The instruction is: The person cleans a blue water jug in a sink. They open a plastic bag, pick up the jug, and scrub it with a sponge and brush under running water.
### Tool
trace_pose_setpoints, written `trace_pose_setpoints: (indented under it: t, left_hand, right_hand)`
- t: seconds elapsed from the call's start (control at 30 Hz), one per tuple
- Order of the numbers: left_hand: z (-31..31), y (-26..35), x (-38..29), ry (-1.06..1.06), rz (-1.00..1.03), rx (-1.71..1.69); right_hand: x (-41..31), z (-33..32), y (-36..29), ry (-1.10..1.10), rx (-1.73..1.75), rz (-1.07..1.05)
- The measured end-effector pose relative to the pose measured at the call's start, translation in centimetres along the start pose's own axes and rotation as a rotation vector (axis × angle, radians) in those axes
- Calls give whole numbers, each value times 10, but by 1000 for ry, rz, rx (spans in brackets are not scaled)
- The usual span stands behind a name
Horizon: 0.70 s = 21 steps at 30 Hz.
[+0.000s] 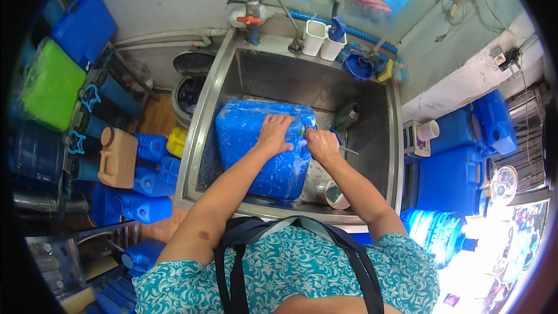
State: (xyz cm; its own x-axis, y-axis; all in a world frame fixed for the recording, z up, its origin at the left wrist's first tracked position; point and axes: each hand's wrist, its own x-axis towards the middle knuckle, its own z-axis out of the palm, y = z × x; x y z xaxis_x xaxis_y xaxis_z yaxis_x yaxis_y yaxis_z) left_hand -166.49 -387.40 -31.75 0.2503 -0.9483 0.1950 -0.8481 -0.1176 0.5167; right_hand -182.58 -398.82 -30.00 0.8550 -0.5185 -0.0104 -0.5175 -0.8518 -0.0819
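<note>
A large blue plastic jerrycan [257,139] lies on its side in a stainless steel sink [301,69]. Wet patches or suds streak its surface. My left hand [275,134] rests palm down on the can's upper side, thumb spread. At the can's neck end, beside its spout [308,121], the wet fingers of my right hand [321,145] are curled around something small. Only a bit of green [303,130] shows there, so its kind is unclear. A white tumbler [335,196] lies tipped under my right forearm, and a greenish bottle [347,115] leans by the sink's right wall.
White plastic containers [314,37], a blue funnel [358,66] and a yellow sponge [385,71] line the back ledge beside a red-handled valve [250,20]. A lidded bin [185,96] stands left. Jerrycans, including a tan one [118,158], crowd the left; a water bottle [436,231] is at right.
</note>
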Motion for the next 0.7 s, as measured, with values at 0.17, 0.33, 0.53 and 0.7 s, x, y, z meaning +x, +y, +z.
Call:
trace_pose_setpoints:
  t: [0.17,0.33,0.53,0.7]
  left_hand:
    - [6,-7,11,17,-12,24]
    - [13,-20,18,-24,-2,8]
    - [7,-31,54,-185,-95,-356]
    - [3,-43,63,-425,-42,-204]
  right_hand:
    - [-29,35,-22,-124,144,105]
    - [-40,69,18,61,501,613]
    - [6,42,57,-80,1050,380]
    - [48,15,41,-42,1037,291]
